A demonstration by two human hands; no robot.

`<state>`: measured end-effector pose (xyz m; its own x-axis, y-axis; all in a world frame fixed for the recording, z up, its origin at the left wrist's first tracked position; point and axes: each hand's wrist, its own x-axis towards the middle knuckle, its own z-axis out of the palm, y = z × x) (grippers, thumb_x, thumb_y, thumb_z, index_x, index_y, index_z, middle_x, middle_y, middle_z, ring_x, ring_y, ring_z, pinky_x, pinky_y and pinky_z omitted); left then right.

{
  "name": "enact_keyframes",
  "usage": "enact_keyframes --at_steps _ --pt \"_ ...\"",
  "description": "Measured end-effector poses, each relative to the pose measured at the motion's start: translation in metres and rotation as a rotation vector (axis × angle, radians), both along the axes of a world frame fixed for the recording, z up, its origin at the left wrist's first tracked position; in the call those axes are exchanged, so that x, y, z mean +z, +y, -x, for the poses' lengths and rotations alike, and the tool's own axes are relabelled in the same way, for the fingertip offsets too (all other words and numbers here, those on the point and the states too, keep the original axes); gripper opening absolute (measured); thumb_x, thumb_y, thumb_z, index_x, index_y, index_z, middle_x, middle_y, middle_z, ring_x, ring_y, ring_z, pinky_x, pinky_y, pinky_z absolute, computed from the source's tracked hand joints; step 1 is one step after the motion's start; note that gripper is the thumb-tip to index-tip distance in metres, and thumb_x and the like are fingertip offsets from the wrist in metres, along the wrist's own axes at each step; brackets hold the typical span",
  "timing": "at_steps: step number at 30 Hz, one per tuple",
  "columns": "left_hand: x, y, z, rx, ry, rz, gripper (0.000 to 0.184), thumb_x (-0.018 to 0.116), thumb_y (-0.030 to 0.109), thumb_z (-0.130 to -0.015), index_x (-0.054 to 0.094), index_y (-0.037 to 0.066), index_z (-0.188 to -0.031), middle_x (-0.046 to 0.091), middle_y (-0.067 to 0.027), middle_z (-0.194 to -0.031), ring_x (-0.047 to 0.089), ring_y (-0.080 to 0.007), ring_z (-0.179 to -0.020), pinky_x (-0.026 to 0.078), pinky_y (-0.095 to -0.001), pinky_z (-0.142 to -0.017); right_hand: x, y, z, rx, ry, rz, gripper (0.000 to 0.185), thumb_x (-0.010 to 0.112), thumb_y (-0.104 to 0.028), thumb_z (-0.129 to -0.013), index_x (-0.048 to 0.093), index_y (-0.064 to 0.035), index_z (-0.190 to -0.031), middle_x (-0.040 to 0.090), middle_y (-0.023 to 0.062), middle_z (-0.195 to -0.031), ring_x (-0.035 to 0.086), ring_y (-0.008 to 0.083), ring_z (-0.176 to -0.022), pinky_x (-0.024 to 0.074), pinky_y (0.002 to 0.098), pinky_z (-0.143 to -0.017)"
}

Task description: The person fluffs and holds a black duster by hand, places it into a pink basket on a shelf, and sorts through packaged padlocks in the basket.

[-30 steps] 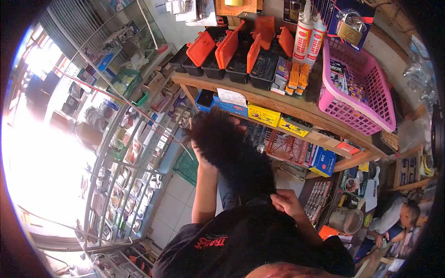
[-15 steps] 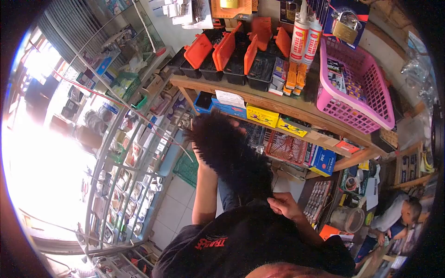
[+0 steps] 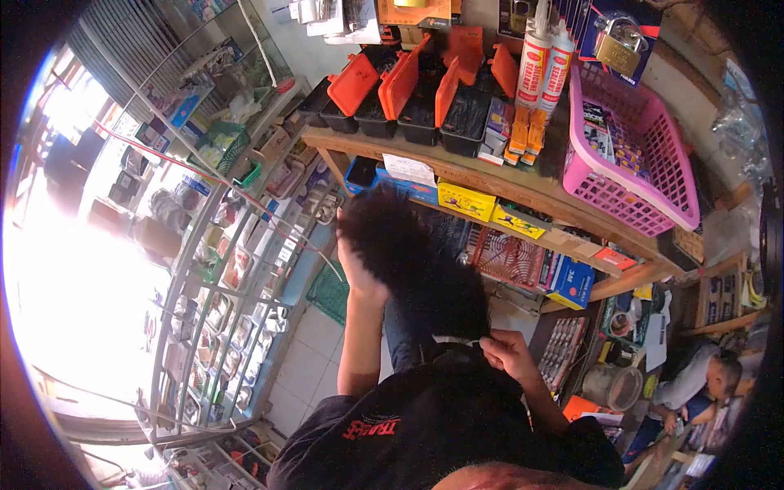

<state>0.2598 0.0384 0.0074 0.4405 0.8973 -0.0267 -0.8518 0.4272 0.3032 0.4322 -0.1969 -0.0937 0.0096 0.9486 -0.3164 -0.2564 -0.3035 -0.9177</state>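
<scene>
A bushy black duster, its fibres dense and dark, lies lengthwise in front of my body. My left hand is wrapped along its far left side, with most of the fingers hidden behind the fibres. At the near end, a thin pale strip crosses the base of the duster beside my black shirt. My right hand is closed there, thumb and fingertips pinching the end of this strip. What the strip belongs to is unclear.
Ahead stands a wooden shelf with black bins with orange lids, sealant tubes and a pink basket. A glass display case runs along the left. Another person is at the lower right.
My right hand has shifted slightly up and right, and the pale strip now shows beside it. My left hand is more exposed along the duster, whose far end has tilted slightly.
</scene>
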Motion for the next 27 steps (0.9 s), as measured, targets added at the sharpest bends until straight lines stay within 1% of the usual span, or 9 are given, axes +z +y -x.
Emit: enact_keyframes --at_steps 3,5,7,9,12,14,16,18,27 --pt "-0.009 0.002 0.0 -0.168 -0.281 -0.182 0.059 0.031 0.048 -0.098 0.048 0.002 -0.13 0.059 -0.023 -0.117 0.059 -0.0401 -0.106 0.044 -0.054 -0.097 -0.005 -0.002 0.004 0.114 -0.028 0.042 0.032 0.057 -0.024 -0.098 0.053 -0.0066 -0.071 0.043 -0.0042 -0.057 0.04 0.0063 -0.05 0.0305 0.0256 -0.048" --pt "-0.042 0.019 0.008 -0.175 -0.12 -0.275 0.06 0.03 0.05 -0.098 0.048 0.002 -0.129 0.059 -0.0229 -0.116 0.059 -0.0409 -0.105 0.044 -0.0536 -0.097 -0.006 -0.003 0.008 0.161 0.03 0.049 0.032 0.057 -0.024 -0.098 0.053 -0.0067 -0.071 0.044 -0.0039 -0.058 0.041 0.0063 -0.051 0.0308 0.0258 -0.048" --pt "-0.031 0.018 0.009 -0.149 -0.011 -0.31 0.056 0.033 0.047 -0.097 0.05 0.004 -0.127 0.059 -0.0208 -0.112 0.058 -0.0383 -0.104 0.044 -0.0539 -0.096 0.003 -0.001 0.01 0.133 0.039 0.083 0.032 0.057 -0.024 -0.097 0.053 -0.0067 -0.071 0.044 -0.0037 -0.059 0.041 0.0062 -0.052 0.0312 0.0257 -0.048" --pt "-0.016 0.007 0.011 -0.09 0.047 -0.276 0.046 0.039 0.041 -0.096 0.052 0.008 -0.125 0.058 -0.0167 -0.107 0.055 -0.0324 -0.103 0.043 -0.0548 -0.095 0.003 0.003 0.007 0.094 -0.012 0.037 0.032 0.058 -0.024 -0.097 0.053 -0.0068 -0.071 0.044 -0.0036 -0.059 0.041 0.0062 -0.052 0.0311 0.0255 -0.049" --pt "-0.019 0.01 0.009 -0.119 -0.084 -0.219 0.062 0.03 0.052 -0.097 0.049 0.001 -0.128 0.061 -0.0227 -0.113 0.06 -0.0425 -0.102 0.046 -0.0538 -0.094 -0.003 0.002 0.01 0.125 -0.011 0.036 0.031 0.059 -0.023 -0.097 0.053 -0.0068 -0.071 0.044 -0.0037 -0.058 0.04 0.006 -0.052 0.0307 0.0252 -0.048" --pt "-0.041 0.024 0.012 -0.161 -0.08 -0.276 0.064 0.029 0.054 -0.097 0.05 0.002 -0.127 0.061 -0.0233 -0.112 0.059 -0.0435 -0.103 0.044 -0.0547 -0.095 -0.001 0.003 0.01 0.136 -0.005 0.044 0.031 0.059 -0.023 -0.097 0.053 -0.0068 -0.071 0.044 -0.0038 -0.058 0.04 0.0059 -0.051 0.0303 0.0251 -0.048" --pt "-0.036 0.024 0.012 -0.157 -0.068 -0.241 0.065 0.027 0.056 -0.097 0.051 0.003 -0.126 0.061 -0.024 -0.112 0.059 -0.0443 -0.103 0.043 -0.0555 -0.096 0.009 0.005 0.008 0.115 -0.021 0.045 0.031 0.059 -0.022 -0.097 0.052 -0.0066 -0.07 0.043 -0.0038 -0.057 0.04 0.0059 -0.05 0.0298 0.0251 -0.047" --pt "-0.024 0.012 0.014 -0.109 -0.043 -0.109 0.067 0.026 0.058 -0.097 0.052 0.003 -0.126 0.061 -0.0247 -0.112 0.059 -0.0451 -0.103 0.043 -0.0561 -0.097 0.001 0.006 0.003 0.091 -0.061 -0.001 0.031 0.059 -0.022 -0.097 0.053 -0.0063 -0.07 0.044 -0.0038 -0.058 0.04 0.0058 -0.05 0.0299 0.025 -0.046" --pt "-0.014 0.017 0.015 -0.146 -0.083 -0.107 0.071 0.025 0.062 -0.096 0.052 0.004 -0.126 0.061 -0.0255 -0.11 0.059 -0.0451 -0.101 0.043 -0.056 -0.096 0.004 0.01 0.013 0.065 -0.008 0.028 0.029 0.059 -0.021 -0.096 0.054 -0.0064 -0.071 0.044 -0.0041 -0.057 0.04 0.0055 -0.049 0.0298 0.0251 -0.046"
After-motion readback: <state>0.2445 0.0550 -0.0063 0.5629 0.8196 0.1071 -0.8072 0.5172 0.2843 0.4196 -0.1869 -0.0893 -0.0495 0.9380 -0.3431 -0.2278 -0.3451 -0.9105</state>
